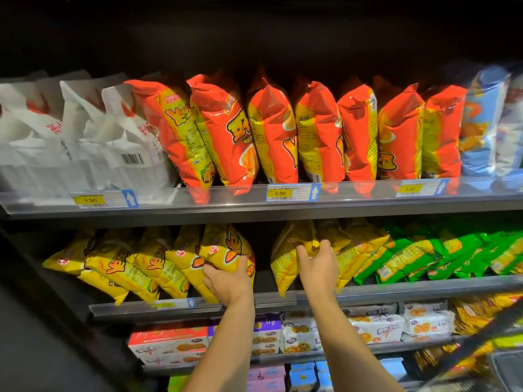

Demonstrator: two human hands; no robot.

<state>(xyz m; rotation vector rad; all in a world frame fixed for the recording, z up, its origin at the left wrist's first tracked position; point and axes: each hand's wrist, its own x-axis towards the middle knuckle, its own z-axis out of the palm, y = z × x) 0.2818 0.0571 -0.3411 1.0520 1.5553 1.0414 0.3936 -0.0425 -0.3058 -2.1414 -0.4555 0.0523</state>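
Left side: the left hand [227,281] is clamped round the lower end of the left yellow bag [226,247], fingers underneath and thumb up its right face. It's a cradle, so the puffy pack can't slide off the end of its row.
Right side: the right hand [317,264] is up on the right yellow bag [283,267], fingers and thumb closed over its upper part. That's a pinch at the crinkled top, where a bag is easiest to steer.
Where the bags sit: both are on the middle shelf [368,292], near its front edge, each tilted along with its own row.
Gap: there's a dark gap between the two bags. My read is that the hands are set to close it up or tidy the facing.
Neighbours: green bags [424,256] run toward the shelf's right end. Red bags [271,131] stand upright on the top shelf [198,205], behind a clear lip that keeps them in.
Watch for: these look like soft, air-filled packs, so a light squeeze should do.
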